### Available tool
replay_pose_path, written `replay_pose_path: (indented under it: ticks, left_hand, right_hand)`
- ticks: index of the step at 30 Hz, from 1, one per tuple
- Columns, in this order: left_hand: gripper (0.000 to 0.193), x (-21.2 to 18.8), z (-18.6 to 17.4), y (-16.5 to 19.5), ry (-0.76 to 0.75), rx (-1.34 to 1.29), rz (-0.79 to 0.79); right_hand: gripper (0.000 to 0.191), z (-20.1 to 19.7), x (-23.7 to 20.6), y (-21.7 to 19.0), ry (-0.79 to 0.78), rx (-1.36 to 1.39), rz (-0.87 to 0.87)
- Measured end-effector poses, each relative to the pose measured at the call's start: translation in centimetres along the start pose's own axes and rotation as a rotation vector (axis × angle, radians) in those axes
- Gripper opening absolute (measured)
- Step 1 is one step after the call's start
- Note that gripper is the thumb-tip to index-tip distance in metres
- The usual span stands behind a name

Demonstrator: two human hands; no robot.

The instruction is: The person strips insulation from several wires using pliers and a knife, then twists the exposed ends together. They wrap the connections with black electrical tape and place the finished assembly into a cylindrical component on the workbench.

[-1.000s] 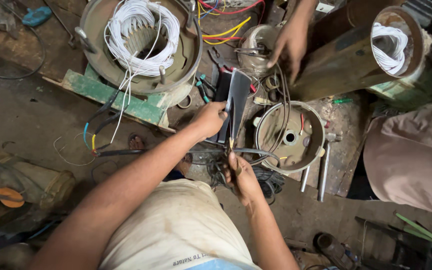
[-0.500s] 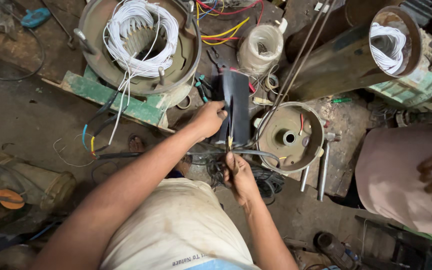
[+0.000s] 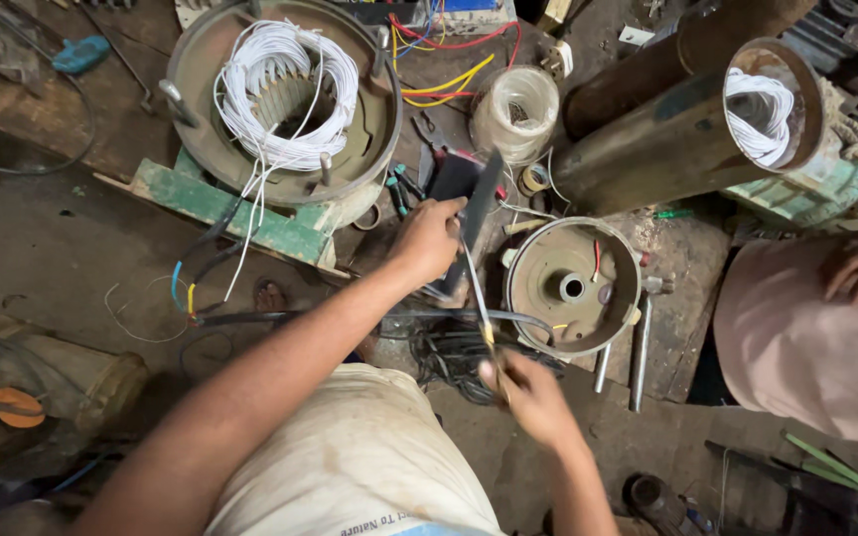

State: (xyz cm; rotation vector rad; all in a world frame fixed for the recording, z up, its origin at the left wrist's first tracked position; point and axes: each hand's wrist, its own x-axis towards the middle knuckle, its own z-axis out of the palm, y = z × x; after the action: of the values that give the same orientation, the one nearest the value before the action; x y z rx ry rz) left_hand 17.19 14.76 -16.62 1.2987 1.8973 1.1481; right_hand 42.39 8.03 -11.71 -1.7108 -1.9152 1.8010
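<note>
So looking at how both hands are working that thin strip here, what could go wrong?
The right hand pinches the thin strip at its very end, so it may slip or spring back toward the left hand. The tangle of black cables right beneath could snag it. The round metal end cover and loose bolts sit close enough to be knocked.

White wire coil (image 3: 285, 84), green wooden block (image 3: 235, 210).

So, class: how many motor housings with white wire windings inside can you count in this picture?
2. One round stator sits upper left on the green wooden block. One long cylinder lies upper right, its winding showing at the open end. Others may be hidden outside the view.
</note>
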Motion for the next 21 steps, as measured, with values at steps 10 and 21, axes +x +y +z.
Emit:
replay_pose_path:
  ticks: [10, 21]
  left_hand:
    - [0.042, 0.5, -1.3, 2.2, -0.065, -0.126, -0.152]
    - [0.041, 1.6, -2.9, 3.9, -0.140, -0.055, -0.074]
  right_hand:
    - [0.056, -1.8, 1.1, -3.0, 0.677, -0.915, -0.592]
    - [0.047, -2.4, 6.1, -4.0, 0.805, -1.007, -0.555]
